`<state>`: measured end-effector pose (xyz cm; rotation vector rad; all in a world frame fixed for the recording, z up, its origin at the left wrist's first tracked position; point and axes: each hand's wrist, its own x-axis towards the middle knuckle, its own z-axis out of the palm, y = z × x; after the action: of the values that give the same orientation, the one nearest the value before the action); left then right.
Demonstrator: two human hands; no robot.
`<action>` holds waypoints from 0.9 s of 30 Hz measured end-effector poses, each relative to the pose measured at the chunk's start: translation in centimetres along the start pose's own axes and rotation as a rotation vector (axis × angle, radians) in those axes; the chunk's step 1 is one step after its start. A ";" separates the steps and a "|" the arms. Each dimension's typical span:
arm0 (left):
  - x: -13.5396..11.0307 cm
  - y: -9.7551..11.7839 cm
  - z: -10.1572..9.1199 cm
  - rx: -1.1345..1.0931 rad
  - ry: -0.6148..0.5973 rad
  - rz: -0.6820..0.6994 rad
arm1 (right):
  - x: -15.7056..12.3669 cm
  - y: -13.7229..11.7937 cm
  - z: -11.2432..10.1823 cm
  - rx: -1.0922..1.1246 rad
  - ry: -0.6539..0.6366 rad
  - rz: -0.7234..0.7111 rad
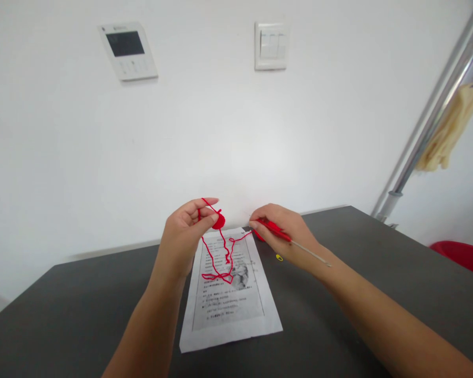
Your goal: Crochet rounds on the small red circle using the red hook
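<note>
Between thumb and fingers, my left hand (187,226) pinches a small round red crochet piece (218,220). Red yarn (211,257) wraps over its raised fingers, hangs down and lies in loops across the printed sheet (236,320). My right hand (284,228) is closed around the red handle of a crochet hook (278,231), whose metal shaft points back over the wrist. The hook is apart from the crochet piece. Behind the right fingers, a red yarn ball (259,236) is mostly hidden, with a strand running to it.
A small yellow stitch marker (279,258) lies on the dark table (102,315) below my right hand. The white wall behind carries an intercom panel (128,51) and a light switch (270,45). To the right are a metal pole (433,126), a hanging cream cloth (453,126) and a red object (461,257).
</note>
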<state>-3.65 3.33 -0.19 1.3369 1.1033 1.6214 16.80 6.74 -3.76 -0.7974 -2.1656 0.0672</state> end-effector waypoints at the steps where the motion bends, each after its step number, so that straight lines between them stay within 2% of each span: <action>1: 0.1 0.0 -0.1 -0.003 0.011 0.005 | 0.1 0.4 0.6 -0.105 -0.195 0.039; 6: 0.2 -0.3 -0.4 -0.003 0.007 0.008 | -0.8 1.8 5.4 -0.197 -0.588 0.094; 8: 0.1 -0.3 -0.3 0.004 -0.002 0.004 | -1.6 2.2 7.2 -0.225 -0.691 0.130; 10: 0.1 -0.3 -0.2 0.005 -0.008 0.001 | -2.0 2.6 8.0 -0.230 -0.776 0.156; 12: 0.0 -0.3 0.0 0.005 -0.013 -0.002 | -1.8 3.3 7.7 -0.245 -0.815 0.190; 17: 0.1 -0.4 0.4 0.020 -0.029 -0.020 | -0.3 5.7 4.3 -0.396 -0.924 0.384; 20: 0.2 -0.6 0.5 0.022 -0.032 -0.029 | -0.3 6.8 3.3 -0.454 -1.015 0.461; 24: 0.2 -0.8 0.4 0.023 -0.038 -0.025 | -1.0 7.3 4.4 -0.458 -1.071 0.479; 27: 0.2 -0.9 0.5 0.001 -0.032 -0.022 | -1.7 7.7 5.7 -0.449 -0.984 0.437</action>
<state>-3.20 3.89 -0.90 1.3426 1.0965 1.5784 17.54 13.14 -11.00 -1.7680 -2.9047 0.2419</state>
